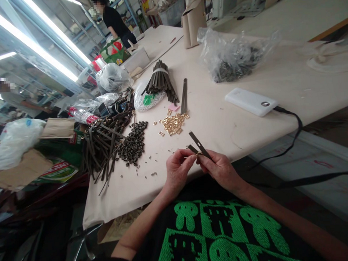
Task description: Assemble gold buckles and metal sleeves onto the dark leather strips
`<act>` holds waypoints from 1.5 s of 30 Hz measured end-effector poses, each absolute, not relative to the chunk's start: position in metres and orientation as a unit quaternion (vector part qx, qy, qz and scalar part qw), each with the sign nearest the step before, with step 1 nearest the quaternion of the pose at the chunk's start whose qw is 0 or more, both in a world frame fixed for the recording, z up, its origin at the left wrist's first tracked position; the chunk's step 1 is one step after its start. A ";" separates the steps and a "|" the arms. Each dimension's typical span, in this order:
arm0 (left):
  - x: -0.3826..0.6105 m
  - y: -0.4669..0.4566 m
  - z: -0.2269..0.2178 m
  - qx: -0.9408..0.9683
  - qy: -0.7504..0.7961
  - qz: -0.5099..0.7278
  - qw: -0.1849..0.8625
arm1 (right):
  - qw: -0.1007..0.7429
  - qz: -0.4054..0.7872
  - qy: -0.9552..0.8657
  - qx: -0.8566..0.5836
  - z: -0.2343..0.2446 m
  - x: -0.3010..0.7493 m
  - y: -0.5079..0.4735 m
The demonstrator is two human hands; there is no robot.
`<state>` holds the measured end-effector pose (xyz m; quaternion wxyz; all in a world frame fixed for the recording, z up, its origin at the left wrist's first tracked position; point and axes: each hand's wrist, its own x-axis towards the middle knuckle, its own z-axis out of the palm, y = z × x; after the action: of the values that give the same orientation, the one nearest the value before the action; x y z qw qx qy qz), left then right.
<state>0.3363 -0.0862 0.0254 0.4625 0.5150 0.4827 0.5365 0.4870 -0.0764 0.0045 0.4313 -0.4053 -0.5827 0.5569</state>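
Observation:
Just over the table's near edge, both hands are closed on a dark strap (200, 143). My right hand (223, 170) grips its lower part, and the long end, with an oval slot, sticks out past the fingers. My left hand (177, 170) pinches around a shorter dark end beside it. A small gold glint shows between the fingertips; its shape is mostly hidden. Beyond the hands lies a pile of gold buckles (173, 123). A heap of small dark loops (133, 144) is to the left. Several straps (184, 97) lie flat behind the buckles.
A bound bundle of straps (161, 80) rests on a plastic bag. Finished-looking straps (105, 139) hang over the left edge. A white power bank (251, 101) with a black cable lies right, below a clear bag (231, 60) of dark pieces. A beige bag (194, 25) stands behind. Two people are farther off.

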 end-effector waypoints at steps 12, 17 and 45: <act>0.336 -0.083 0.027 0.435 0.443 0.564 0.545 | 0.406 0.577 -0.604 -0.370 0.007 0.489 -0.074; 0.335 -0.083 0.029 0.445 0.448 0.562 0.534 | 0.410 0.537 -0.631 -0.382 0.012 0.489 -0.075; 0.320 -0.086 0.020 0.414 0.499 0.451 0.613 | 0.330 0.560 -0.675 -0.350 0.017 0.498 -0.078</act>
<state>0.3200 -0.0857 0.0201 0.6130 0.4144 0.4987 0.4514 0.4981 -0.0782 0.0174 0.3298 -0.3498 -0.6749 0.5598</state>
